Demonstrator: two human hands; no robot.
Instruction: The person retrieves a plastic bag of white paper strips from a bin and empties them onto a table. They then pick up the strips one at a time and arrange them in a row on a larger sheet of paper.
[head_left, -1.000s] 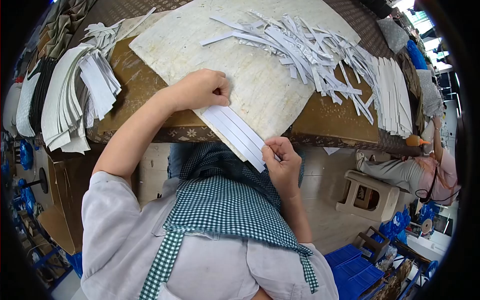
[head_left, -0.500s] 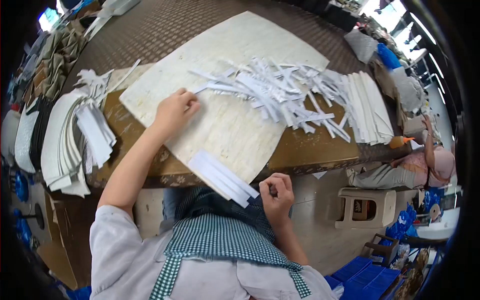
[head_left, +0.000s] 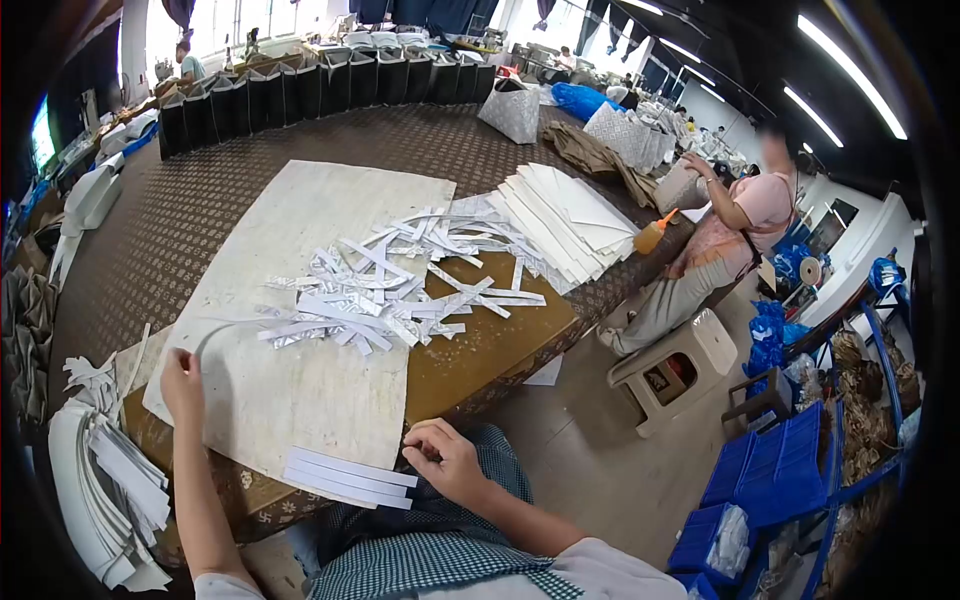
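My left hand (head_left: 182,388) is closed over the left edge of a large pale board (head_left: 300,210), pinching the end of a curved white paper strip (head_left: 235,323). A tangled heap of white strips (head_left: 365,290) lies on the board and the brown table top to its right. At the board's near edge, several white strips (head_left: 350,478) lie flat side by side. My right hand (head_left: 447,462), fingers curled in, hovers just beyond their right ends; I see nothing in it.
Stacked white sheets (head_left: 565,225) lie right of the heap, more white pieces (head_left: 85,490) at the left. A glue bottle (head_left: 655,235) stands near a co-worker (head_left: 745,215) holding a box. A plastic stool (head_left: 675,370) and blue bins (head_left: 770,470) are on the right.
The head view has tilted up and turned right, showing more of the room. My left hand now has a strip arching from its fingers toward the heap. The right hand stays by the aligned strips.
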